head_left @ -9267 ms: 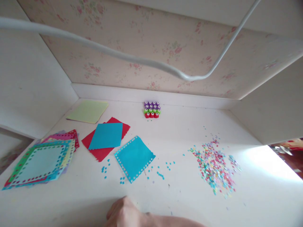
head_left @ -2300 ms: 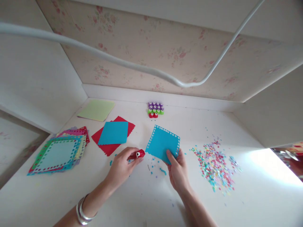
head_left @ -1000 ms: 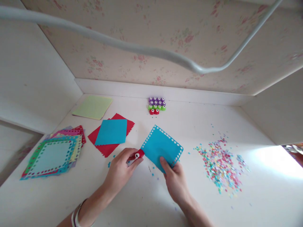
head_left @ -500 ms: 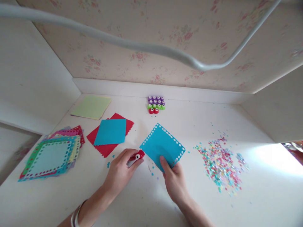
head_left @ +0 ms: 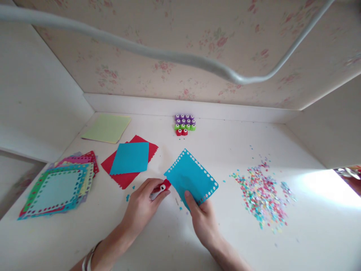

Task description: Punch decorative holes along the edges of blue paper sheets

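Observation:
My left hand [head_left: 145, 199] is closed around a small red and white craft punch [head_left: 163, 186]. The punch's red end meets the left corner of a blue paper square [head_left: 187, 175]; whether the paper sits inside its slot I cannot tell. My right hand [head_left: 201, 218] pinches the lower part of that blue square, thumb on top and fingers underneath. Star-shaped holes line its upper left, upper right and lower right edges. Tiny blue paper cut-outs [head_left: 128, 197] lie on the table beside my left hand.
Red sheets with a blue sheet [head_left: 130, 158] on top lie left of centre. Punched coloured sheets [head_left: 58, 188] are piled at far left, pale green sheets [head_left: 107, 128] behind. Purple, green and red punches [head_left: 184, 124] stand in rows near the wall. Confetti [head_left: 265, 195] covers the right side.
The punch has come up against the left corner of the blue square. My right hand and the paper have shifted slightly left. The whole view has drifted a little.

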A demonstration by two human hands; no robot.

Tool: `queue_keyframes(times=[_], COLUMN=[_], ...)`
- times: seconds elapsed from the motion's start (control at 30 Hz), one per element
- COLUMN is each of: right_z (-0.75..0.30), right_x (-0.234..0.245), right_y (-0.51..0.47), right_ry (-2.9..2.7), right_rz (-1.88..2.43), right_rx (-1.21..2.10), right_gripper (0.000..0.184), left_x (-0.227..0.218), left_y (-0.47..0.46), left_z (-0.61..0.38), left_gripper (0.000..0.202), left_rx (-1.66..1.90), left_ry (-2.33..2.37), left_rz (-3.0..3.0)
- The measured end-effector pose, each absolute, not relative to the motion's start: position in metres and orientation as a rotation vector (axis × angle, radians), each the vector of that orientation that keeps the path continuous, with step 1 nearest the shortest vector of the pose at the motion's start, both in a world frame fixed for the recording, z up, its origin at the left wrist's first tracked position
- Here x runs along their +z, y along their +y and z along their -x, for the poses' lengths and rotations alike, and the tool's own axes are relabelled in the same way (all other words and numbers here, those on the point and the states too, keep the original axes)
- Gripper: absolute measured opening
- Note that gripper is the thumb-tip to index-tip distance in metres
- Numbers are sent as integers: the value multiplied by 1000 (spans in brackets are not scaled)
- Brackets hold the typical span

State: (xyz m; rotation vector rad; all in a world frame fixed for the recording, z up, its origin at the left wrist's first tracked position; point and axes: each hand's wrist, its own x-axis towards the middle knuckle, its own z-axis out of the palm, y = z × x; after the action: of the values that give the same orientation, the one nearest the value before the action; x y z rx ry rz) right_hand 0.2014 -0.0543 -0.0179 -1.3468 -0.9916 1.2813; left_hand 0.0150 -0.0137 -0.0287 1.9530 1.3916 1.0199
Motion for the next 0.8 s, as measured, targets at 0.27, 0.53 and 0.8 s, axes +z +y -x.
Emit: queue_keyframes(times=[0.27, 0.53, 0.8], right_z=[-198, -200, -203], right_x=[-18, -21, -15], right_y=[-55, -57, -56], right_ry=[-1067, -1025, -1033], right_rz=[1312, 1354, 1370], right_rx=[1309, 1347, 1461], right_gripper=[37, 37, 39], left_x=[-32, -28, -31], left_y=[-14, -12, -10], left_z=[-14, -14, -12], left_gripper=[22, 22, 23], left_rx=[1006, 1017, 955], left_ry=[1415, 1449, 1492], left_rz=[-1993, -2038, -2266])
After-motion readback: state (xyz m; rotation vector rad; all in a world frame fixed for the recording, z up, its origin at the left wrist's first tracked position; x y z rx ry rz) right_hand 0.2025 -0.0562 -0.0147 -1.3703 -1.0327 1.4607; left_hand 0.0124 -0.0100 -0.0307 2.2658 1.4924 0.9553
